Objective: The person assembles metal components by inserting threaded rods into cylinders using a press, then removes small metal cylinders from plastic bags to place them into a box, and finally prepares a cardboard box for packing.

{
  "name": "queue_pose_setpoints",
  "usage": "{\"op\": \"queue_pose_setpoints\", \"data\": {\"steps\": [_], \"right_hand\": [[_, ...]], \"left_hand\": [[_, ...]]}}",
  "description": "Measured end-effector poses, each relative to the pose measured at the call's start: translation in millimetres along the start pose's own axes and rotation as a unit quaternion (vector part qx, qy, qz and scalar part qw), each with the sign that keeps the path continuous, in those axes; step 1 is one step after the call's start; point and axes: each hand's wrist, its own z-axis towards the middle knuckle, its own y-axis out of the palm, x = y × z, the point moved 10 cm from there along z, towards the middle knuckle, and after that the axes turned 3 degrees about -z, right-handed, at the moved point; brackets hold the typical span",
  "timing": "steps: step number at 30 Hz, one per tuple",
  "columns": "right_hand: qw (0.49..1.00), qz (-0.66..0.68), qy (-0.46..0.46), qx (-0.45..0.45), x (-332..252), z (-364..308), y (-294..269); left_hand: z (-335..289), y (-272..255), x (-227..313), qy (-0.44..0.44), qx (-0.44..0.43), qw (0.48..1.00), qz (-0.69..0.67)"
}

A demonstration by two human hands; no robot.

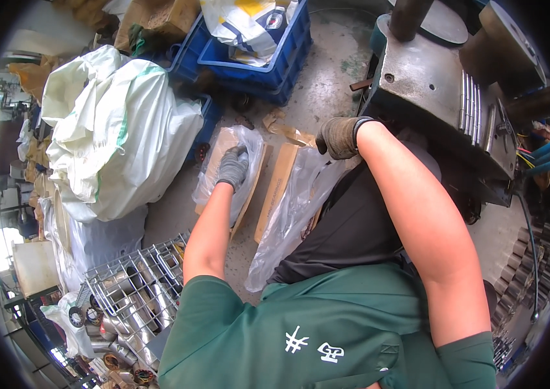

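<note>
My left hand (231,167), gloved, sits at mid-frame with fingers closed on the clear plastic bag (247,150) lining the cardboard box (273,188), whose long axis runs up the frame. Farther up and right, my right hand (338,137) curls shut on the bag's other edge (the grip itself is partly hidden), forearm stretched.

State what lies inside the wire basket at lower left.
The wire basket holds shiny metal tubes lying side by side. The person's green sleeve covers its right end, so the contents there cannot be seen.
</note>
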Motion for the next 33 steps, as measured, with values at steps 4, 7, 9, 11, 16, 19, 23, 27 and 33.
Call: {"op": "queue_pose_setpoints", "data": {"steps": [4, 7, 9, 11, 16, 19, 23, 27, 33], "right_hand": [[0.999, -0.010, 0.033, -0.022, 15, 1, 13], [0.998, 0.043, 0.036, -0.013, 8, 0, 0], [0.999, 0.038, 0.031, -0.007, 8, -1, -1], [1.000, 0.017, 0.024, -0.004, 4, 2, -4], [0.998, 0.051, 0.018, 0.008, 4, 0, 0], [0.998, 0.052, 0.028, 0.004, 8, -6, -1], [0.999, 0.022, 0.027, -0.007, 7, -12, 4], [0.999, -0.002, 0.025, -0.046, 3, -9, 6], [0.999, 0.008, 0.018, -0.027, -1, -9, -7]], "left_hand": [[-46, -6, 98, 0.169, 0.107, 0.961, -0.193], [-111, 43, 160, 0.166, -0.083, 0.917, -0.353], [-133, 95, 170, 0.063, -0.166, 0.915, -0.362], [-132, 153, 143, 0.004, -0.191, 0.922, -0.336], [-111, 249, 48, -0.093, -0.223, 0.956, -0.169], [-115, 271, 21, -0.109, -0.249, 0.955, -0.115], [-124, 274, 20, -0.099, -0.250, 0.958, -0.098], [-109, 270, 44, -0.070, -0.231, 0.965, -0.105], [-77, 277, 88, -0.024, -0.224, 0.968, -0.108]]}}
